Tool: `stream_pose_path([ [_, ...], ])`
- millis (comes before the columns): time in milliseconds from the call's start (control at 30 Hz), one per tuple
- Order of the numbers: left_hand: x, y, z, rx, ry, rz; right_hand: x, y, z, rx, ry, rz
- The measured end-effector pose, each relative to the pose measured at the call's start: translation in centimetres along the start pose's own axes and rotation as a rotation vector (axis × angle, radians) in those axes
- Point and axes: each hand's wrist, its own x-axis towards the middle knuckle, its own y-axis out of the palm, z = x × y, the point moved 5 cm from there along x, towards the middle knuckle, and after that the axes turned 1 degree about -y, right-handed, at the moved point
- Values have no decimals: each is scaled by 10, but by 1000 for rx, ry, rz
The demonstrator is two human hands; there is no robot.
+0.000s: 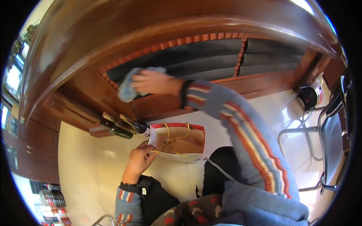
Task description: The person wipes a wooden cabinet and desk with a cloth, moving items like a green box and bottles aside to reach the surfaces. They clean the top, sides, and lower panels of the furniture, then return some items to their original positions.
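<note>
A light blue cloth (127, 87) lies under my right hand (154, 82), which presses it against the left end of a dark panel (203, 56) framed by carved reddish wood. Below, on the tiled floor, a paper gift bag (176, 156) with a red rim and yellow cord handles stands with its top open. My left hand (141, 161) pinches the bag's near left edge between thumb and fingers. Two dark bottles stand left of the bag: one (141, 127) close beside it, another (121, 132) a little farther left.
A glossy wooden counter edge (181, 17) arches overhead. At right are a metal-framed chair (333, 147) and a round black and red appliance (311, 96). Wooden cabinets (39, 152) stand at left, with packed bottles (52, 197) at lower left.
</note>
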Motion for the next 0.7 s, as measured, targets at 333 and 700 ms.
stream_pose_path([
  [333,-5,-1,13,-12,-2,14,-28,-5,-13,-175,60,244],
  [700,-1,1,11,-2,1,36,-304,-169,-51,-415,735,413],
])
